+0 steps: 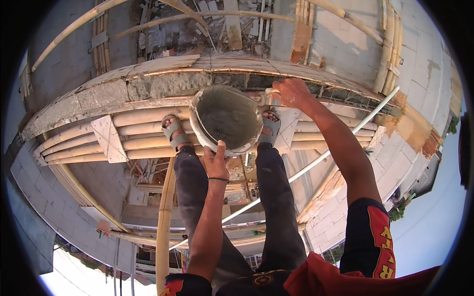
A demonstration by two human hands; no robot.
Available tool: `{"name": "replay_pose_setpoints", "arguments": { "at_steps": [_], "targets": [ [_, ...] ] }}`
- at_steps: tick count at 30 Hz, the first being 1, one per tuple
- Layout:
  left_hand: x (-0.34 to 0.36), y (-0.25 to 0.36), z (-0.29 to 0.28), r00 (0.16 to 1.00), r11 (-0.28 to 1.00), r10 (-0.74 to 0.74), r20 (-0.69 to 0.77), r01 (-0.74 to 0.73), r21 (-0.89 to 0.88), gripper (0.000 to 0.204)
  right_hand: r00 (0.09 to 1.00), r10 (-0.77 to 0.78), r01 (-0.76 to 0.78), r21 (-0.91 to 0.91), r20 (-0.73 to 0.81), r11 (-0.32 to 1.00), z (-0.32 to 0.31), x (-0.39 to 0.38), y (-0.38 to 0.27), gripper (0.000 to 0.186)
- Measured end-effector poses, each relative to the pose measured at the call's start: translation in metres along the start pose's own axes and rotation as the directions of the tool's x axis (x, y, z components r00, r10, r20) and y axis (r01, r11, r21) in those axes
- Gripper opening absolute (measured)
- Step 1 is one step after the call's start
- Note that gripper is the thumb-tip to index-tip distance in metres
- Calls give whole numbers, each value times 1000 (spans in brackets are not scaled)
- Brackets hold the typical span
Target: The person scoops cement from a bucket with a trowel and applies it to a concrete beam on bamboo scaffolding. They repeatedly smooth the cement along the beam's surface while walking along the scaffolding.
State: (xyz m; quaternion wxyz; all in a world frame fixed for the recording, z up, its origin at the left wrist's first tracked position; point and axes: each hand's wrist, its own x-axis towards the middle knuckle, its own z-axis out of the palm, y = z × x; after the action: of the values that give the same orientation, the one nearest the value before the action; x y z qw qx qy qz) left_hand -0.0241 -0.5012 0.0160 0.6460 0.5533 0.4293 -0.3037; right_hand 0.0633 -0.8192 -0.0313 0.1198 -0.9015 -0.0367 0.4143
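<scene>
A pale, mortar-smeared bucket [198, 129] is tilted in front of me, with grey wet mortar [229, 118] coating its inside. My left hand [216, 162] grips its near rim, thumb on top and fingers underneath. To the right of the bucket, my right hand [292, 92] is closed around the light handle of what looks like a trowel [257, 98]. The tool's mortar-covered end lies beside the bucket's right rim, partly hard to make out. Just beyond both is a narrow trough between boards, with rough grey mortar [168, 85] along it.
My sandalled feet stand on bundled bamboo poles [143, 116] with gaps below. A wooden plate [108, 139] crosses the poles at left. A white pipe [316, 162] slants past my right arm. Rubble [247, 29] lies far below, beyond the wall, and an upright bamboo pole [165, 222] stands near my left leg.
</scene>
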Motion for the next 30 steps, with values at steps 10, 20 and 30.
{"name": "replay_pose_setpoints", "arguments": {
  "at_steps": [10, 20, 30],
  "targets": [
    [-19, 11, 23, 897, 775, 385, -216, -187, 604, 36, 987, -33, -21, 335, 154, 942, 26, -80, -28, 35],
    [-77, 61, 30, 909, 917, 367, 196, -389, 90, 29, 971, -238, 225, 339, -4, 913, -36, -63, -87, 27],
    [-71, 82, 11, 881, 848, 465, 85, -471, 244, 21, 966, -259, 257, 117, 2, 959, -60, -112, -104, 24]
  ]
}}
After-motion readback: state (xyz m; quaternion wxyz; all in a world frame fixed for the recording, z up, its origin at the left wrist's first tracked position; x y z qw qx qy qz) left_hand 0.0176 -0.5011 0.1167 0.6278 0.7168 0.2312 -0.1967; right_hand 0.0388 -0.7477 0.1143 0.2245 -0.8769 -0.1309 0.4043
